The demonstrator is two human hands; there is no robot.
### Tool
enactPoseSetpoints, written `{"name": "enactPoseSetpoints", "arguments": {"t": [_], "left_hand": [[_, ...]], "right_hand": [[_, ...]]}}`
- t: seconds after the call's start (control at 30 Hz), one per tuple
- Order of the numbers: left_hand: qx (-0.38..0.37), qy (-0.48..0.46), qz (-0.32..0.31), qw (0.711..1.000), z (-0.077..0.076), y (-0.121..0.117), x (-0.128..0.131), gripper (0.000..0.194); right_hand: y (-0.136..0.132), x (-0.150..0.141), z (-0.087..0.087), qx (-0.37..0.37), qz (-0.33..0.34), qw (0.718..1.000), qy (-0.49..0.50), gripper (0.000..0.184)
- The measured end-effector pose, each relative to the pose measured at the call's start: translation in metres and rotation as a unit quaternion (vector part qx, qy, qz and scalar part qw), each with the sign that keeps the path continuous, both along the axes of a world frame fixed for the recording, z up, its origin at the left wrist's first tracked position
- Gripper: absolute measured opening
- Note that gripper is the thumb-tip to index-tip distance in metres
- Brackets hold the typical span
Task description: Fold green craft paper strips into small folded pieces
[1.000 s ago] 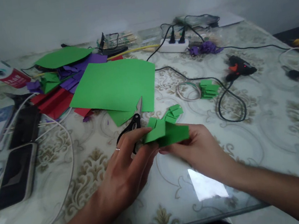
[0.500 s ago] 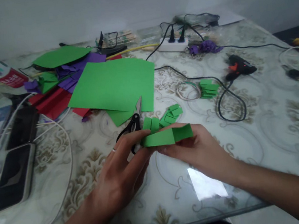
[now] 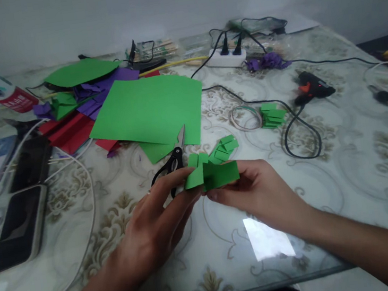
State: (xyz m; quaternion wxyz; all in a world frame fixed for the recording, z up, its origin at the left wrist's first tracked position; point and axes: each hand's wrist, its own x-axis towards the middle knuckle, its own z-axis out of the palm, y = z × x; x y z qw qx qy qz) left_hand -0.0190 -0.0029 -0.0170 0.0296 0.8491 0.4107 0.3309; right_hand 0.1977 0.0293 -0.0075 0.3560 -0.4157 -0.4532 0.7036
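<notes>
A folded strip of green paper [image 3: 221, 174] is pinched between both hands above the near middle of the table. My left hand [image 3: 156, 212] grips its left end between thumb and fingers. On the other side, my right hand [image 3: 256, 180] holds the strip from behind and below, its fingertips partly hidden by the paper. Just beyond lie small folded green paper pieces [image 3: 225, 148]. Black-handled scissors [image 3: 174, 157] rest beside my left fingers, blades pointing away, their handles partly covered by the hand.
Green sheets [image 3: 150, 110] lie behind the scissors, with red paper [image 3: 71, 133] to their left. A glue gun [image 3: 313, 87] and its looped cord, a tape roll [image 3: 245, 117] and a power strip [image 3: 227, 57] are to the right and back. Phones [image 3: 19, 228] lie at left.
The fold in the green strip has shifted left, and its right section now faces me more broadly. Both hands stay in nearly the same place.
</notes>
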Motion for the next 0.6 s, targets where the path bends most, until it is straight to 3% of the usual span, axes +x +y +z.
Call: {"name": "enactPoseSetpoints", "arguments": {"t": [0.6], "left_hand": [[-0.033,-0.054,-0.005,0.998,-0.0029,-0.0016,0.0044,0.029]], "right_hand": [[0.0055,0.0008,0.0017,-0.052,-0.001,0.999,0.008,0.024]]}}
